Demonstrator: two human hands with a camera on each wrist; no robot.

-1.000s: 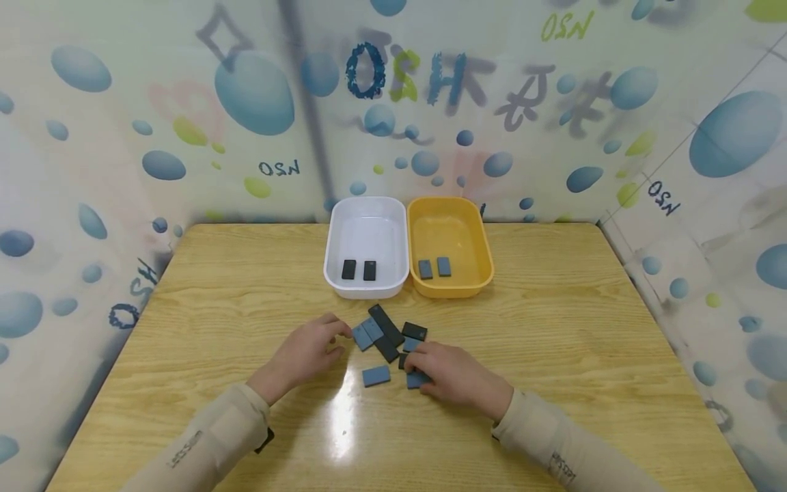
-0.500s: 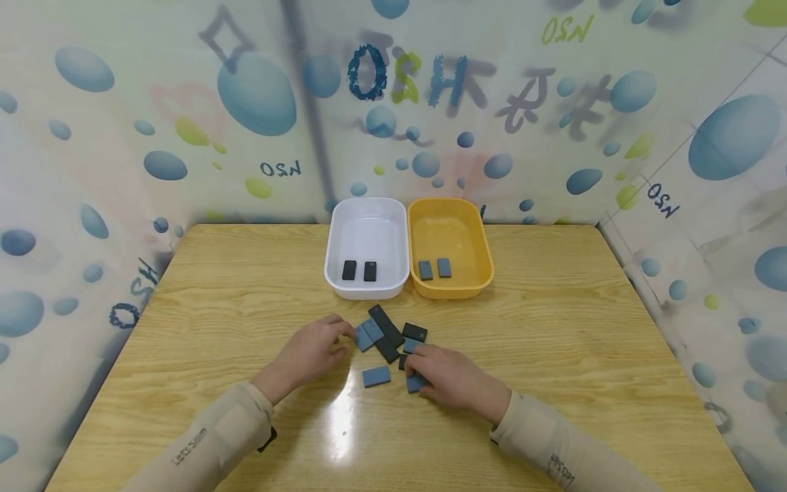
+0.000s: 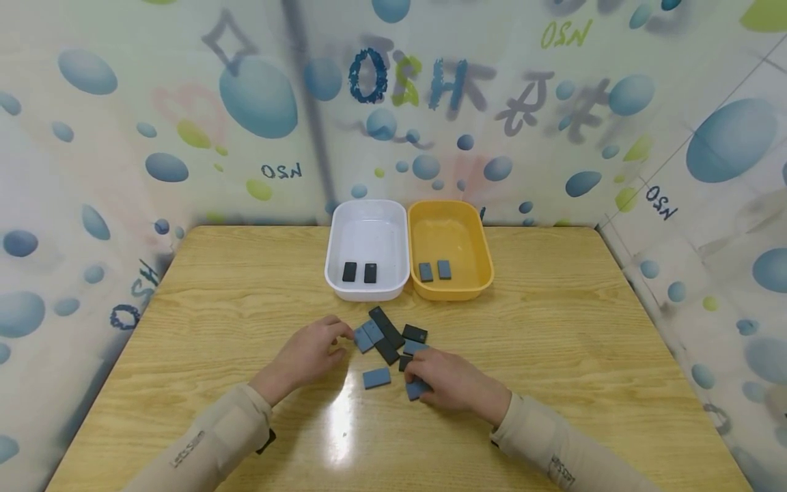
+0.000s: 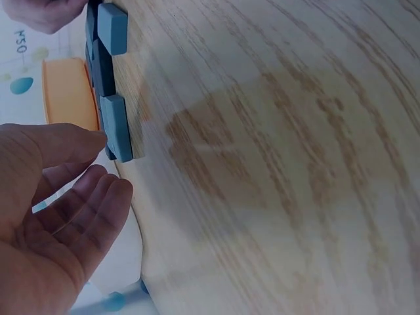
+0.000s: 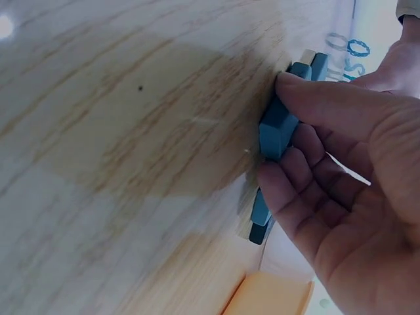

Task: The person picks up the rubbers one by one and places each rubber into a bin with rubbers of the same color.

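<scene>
In the head view my right hand (image 3: 455,379) pinches a flat blue block (image 3: 416,390), partly covered by the fingers. The right wrist view shows the thumb at one end of this blue block (image 5: 277,128) and a fingertip at the other. My left hand (image 3: 310,347) lies left of the pile, fingers loosely bent, fingertips right at a pale blue block (image 3: 363,339). That block overlaps another blue block (image 3: 372,331) and long black blocks (image 3: 387,328). In the left wrist view nothing sits between the left hand's (image 4: 65,203) thumb and fingers.
Behind the pile stand a white tray (image 3: 367,295) holding two black blocks and a yellow tray (image 3: 453,294) holding two grey-blue ones. A lone blue block (image 3: 376,378) lies between the hands. A black block (image 3: 415,333) sits beyond the right hand. A patterned wall backs the wooden table (image 3: 246,273).
The blue block under my right hand has shifted slightly towards me and turned from level to slanted. My left hand has hardly moved.
</scene>
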